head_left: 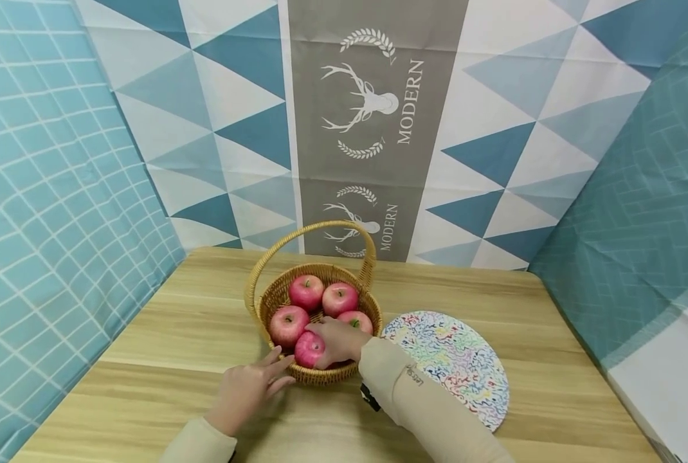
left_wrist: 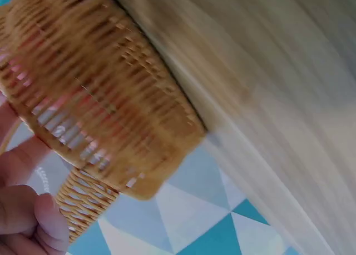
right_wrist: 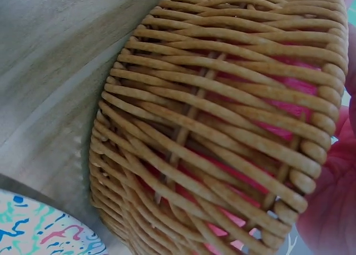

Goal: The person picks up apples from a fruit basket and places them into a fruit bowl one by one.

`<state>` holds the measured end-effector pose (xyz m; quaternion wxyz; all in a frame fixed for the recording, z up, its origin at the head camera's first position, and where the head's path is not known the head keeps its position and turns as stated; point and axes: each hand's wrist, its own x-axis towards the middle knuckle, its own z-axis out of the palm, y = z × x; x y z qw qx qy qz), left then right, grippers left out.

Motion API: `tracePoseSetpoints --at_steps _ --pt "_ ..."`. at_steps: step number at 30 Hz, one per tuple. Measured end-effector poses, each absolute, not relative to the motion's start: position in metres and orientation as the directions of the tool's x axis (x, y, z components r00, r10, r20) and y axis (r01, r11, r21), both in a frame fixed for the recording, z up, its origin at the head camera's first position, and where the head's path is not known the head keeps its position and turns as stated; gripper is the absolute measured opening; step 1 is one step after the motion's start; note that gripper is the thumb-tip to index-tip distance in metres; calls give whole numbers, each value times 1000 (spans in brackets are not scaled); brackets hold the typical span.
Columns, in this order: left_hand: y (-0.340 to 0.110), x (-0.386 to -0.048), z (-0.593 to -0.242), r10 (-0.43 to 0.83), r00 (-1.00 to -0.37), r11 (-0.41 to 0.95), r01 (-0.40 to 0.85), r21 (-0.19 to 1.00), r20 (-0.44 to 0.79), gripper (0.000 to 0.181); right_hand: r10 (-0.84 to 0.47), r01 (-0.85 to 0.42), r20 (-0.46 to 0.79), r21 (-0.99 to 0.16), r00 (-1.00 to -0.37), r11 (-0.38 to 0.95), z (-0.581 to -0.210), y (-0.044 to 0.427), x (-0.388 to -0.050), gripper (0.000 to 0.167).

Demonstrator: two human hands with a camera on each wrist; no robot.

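Observation:
A round wicker basket with a tall arched handle stands on the table, holding several red apples. My right hand reaches inside over the near right rim and grips the front apple, its fingers partly hidden. At the near left rim, my left hand touches the basket with extended fingers. The left wrist view shows that hand at the rim beside the woven wall. In the right wrist view, pink apple skin shows through the weave, and part of the right hand is at the rim.
A round, flat board with a colourful squiggle pattern lies right of the basket, partly under my right forearm. The wooden table is bordered by a patterned cloth behind and tiled-print sheets at the sides.

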<state>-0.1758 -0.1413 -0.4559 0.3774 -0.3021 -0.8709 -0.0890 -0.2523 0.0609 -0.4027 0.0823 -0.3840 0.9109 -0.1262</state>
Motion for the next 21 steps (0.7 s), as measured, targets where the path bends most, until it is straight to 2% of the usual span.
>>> tracePoseSetpoints --at_steps 5,9,14,18,21 --pt "-146 -177 -455 480 -548 801 592 -88 685 34 -731 -687 -34 -312 -682 656 -402 60 -251 49" --pt "-144 -176 -453 446 -600 831 554 -58 664 34 -710 -669 -50 -291 -703 684 -396 56 -248 52" --pt "-143 -176 -451 425 -636 839 545 -16 644 31 -698 -670 -89 -219 -710 709 -390 49 -247 53" --pt "-142 -177 -451 434 -647 833 553 -5 626 29 -678 -656 -136 -174 -723 734 -390 47 -248 62" --pt "-141 -177 -452 447 -637 824 566 -12 628 29 -680 -662 -147 -153 -719 734 -392 47 -250 58"
